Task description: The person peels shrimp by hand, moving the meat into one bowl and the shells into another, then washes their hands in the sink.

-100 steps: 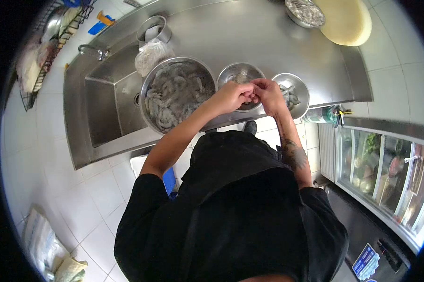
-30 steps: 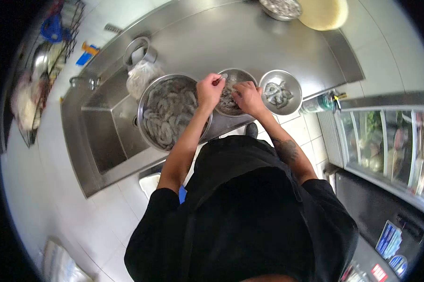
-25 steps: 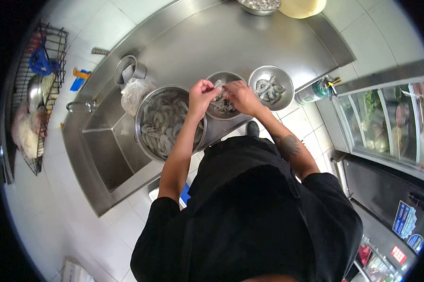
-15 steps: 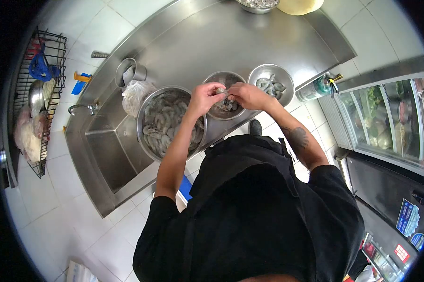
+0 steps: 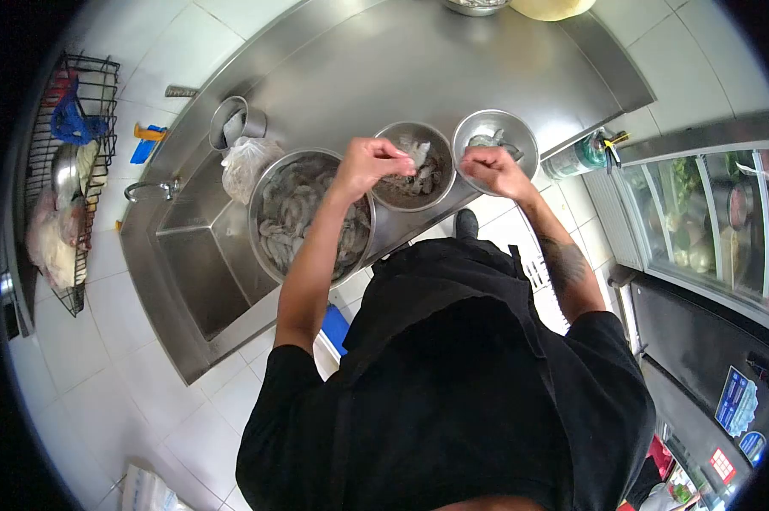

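Note:
My left hand (image 5: pixel 369 162) hovers over the middle steel bowl (image 5: pixel 415 167) and pinches a pale piece of shrimp shell (image 5: pixel 418 152). My right hand (image 5: pixel 488 169) is closed over the rim of the right steel bowl (image 5: pixel 495 139), which holds a few peeled shrimp; it seems to hold a shrimp, mostly hidden by the fingers. A large steel bowl (image 5: pixel 308 213) full of raw grey shrimp sits to the left, beside the sink. The middle bowl holds shells and scraps.
A sink (image 5: pixel 189 255) with a tap (image 5: pixel 150 189) lies left of the bowls. A plastic bag (image 5: pixel 248 162) and a steel pot (image 5: pixel 235 123) stand behind the big bowl. A wire rack (image 5: pixel 61 162) hangs on the wall. A glass-door fridge (image 5: pixel 708 230) is right.
The hands were together over the middle bowl; they have now parted. My right hand moved right to the right bowl, and my left hand stays over the middle bowl with the shell.

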`<state>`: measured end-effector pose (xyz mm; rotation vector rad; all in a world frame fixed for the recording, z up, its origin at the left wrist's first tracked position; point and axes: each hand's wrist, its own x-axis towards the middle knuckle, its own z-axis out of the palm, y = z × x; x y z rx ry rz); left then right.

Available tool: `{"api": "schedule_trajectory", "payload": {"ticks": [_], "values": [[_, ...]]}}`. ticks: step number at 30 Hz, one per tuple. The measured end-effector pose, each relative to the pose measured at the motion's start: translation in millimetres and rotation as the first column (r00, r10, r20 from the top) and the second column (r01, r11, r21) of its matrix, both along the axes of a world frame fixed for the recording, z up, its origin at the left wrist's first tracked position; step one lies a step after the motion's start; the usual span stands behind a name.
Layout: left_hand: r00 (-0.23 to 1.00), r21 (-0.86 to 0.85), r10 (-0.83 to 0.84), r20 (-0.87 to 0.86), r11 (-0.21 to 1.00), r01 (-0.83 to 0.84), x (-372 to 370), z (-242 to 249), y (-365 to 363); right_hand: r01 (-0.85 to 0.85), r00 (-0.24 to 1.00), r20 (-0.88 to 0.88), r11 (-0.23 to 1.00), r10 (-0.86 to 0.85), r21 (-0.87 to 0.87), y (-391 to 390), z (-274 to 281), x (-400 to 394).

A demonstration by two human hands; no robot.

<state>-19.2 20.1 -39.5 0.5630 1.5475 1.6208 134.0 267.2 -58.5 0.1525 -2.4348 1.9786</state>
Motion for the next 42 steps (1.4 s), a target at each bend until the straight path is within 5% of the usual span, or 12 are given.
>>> {"api": "schedule_trajectory", "payload": {"ticks": [5, 7, 11, 14, 18, 20, 21, 24, 27, 32, 36, 42], "values": [[0.999, -0.025, -0.018, -0.027, 1.000, 0.017, -16.1, -5.8, -7.7, 0.168, 0.976, 0.068, 0.910, -0.208, 0.379, 42.1, -25.4, 14.7], [0.950, -0.136, -0.053, -0.307, 0.991, 0.011, -5.8, -7.0, 4.5, 0.385, 0.917, -0.244, 0.547, -0.315, 0.743, 37.0, -38.2, 15.6], [0.641, -0.060, -0.003, -0.767, 0.996, -0.067, 28.1, -0.6, 32.1, 0.334, 0.904, 0.308, 0.940, -0.297, -0.073, -27.5, 16.6, -5.3], [0.377, -0.036, 0.003, -0.926, 0.995, -0.096, 40.2, 7.5, 37.9, 0.412, 0.904, 0.327, 0.757, -0.274, -0.506, -55.7, 3.3, -25.1], [0.427, -0.027, 0.039, -0.903, 0.989, -0.148, 41.8, 17.5, 24.0, 0.410, 0.911, 0.199, 0.842, -0.361, -0.351, -65.6, 13.0, -32.4], [0.857, -0.001, 0.154, -0.492, 0.984, -0.178, 38.0, 16.2, 16.1, 0.391, 0.919, 0.127, 0.901, -0.372, -0.186, -69.2, 27.5, -29.3], [0.854, 0.000, 0.165, -0.493, 0.982, -0.190, 35.1, 18.5, 12.2, 0.381, 0.924, 0.050, 0.924, -0.380, -0.014, -70.1, 35.6, -27.6], [0.967, 0.035, 0.150, 0.206, 0.986, -0.161, 26.0, 25.4, -1.5, 0.302, 0.953, 0.019, 0.953, -0.302, -0.010, -66.8, 40.6, -26.6], [0.933, 0.016, 0.118, 0.339, 0.991, -0.132, 22.9, 29.5, -13.8, 0.275, 0.961, -0.012, 0.961, -0.276, -0.026, -62.2, 29.2, -30.5], [0.975, 0.012, 0.135, -0.176, 0.991, -0.135, 27.0, 22.3, -12.7, 0.212, 0.967, 0.204, 0.926, -0.152, -0.313, -72.1, 34.1, -29.9], [0.729, -0.003, 0.122, -0.673, 0.986, -0.168, 44.5, 43.8, -0.3, 0.279, 0.945, 0.266, 0.892, -0.190, -0.355, -84.5, 34.9, -30.7], [0.992, -0.036, 0.085, -0.093, 0.995, -0.089, 26.3, 42.7, -7.6, 0.338, 0.939, 0.086, 0.940, -0.333, -0.049, -87.0, 48.7, -19.8]]}}
